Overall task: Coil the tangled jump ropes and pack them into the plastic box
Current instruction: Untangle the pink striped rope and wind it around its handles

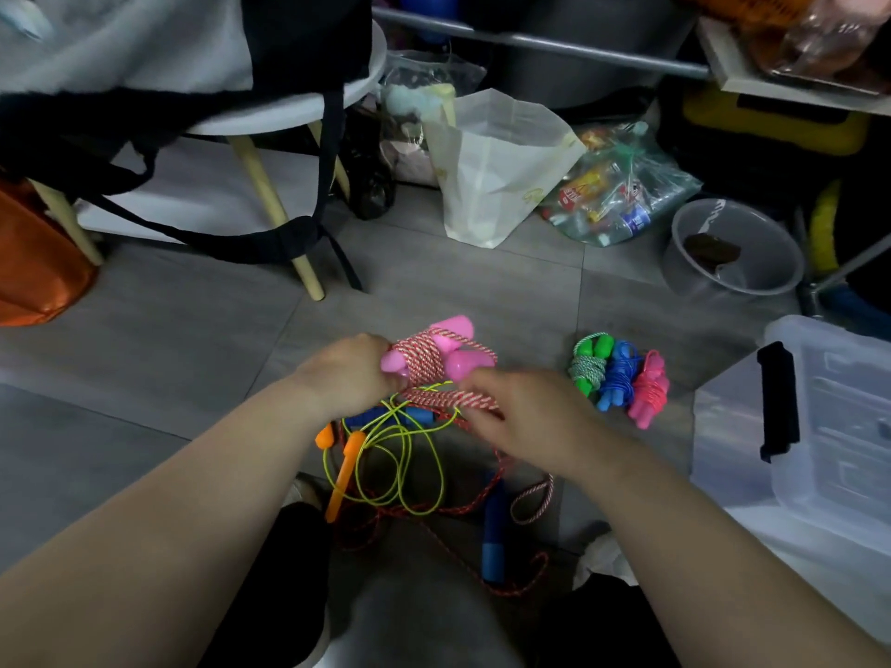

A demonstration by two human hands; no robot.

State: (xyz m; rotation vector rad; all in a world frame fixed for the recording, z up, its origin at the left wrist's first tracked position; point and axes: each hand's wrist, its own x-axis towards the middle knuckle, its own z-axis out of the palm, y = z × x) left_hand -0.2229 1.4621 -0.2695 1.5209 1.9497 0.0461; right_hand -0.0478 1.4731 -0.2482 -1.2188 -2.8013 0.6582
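From my feed I see the left hand (347,373) closed around one end of the pink handles (451,330), which are held side by side above the floor (193,339). The red-and-white rope (419,354) is wound several turns around the middle of those handles. The right hand (525,417) sits just beside them, its fingers curled over loose strands of the same rope where they run down from the bundle. I cannot see its fingertips from this angle.

Below both hands a tangle lies on the floor. It has a yellow-green cord (385,455) in open loops with orange handles (347,470) at its left edge, and a red rope (434,518) trails toward me past a blue handle (494,532).

To the right of the hands, three bundles lie touching in a row: a green coiled rope (590,364), a blue coiled rope (617,378) and a pink coiled rope (651,388). They are on the floor, near the plastic box (819,474) but outside it. The box stands at the right edge and has a black latch (778,402) on the side facing the ropes.

Farther back I make out a white paper bag (496,166), a grey bowl (733,248) and a white stool (289,113) with dark straps hanging from it.
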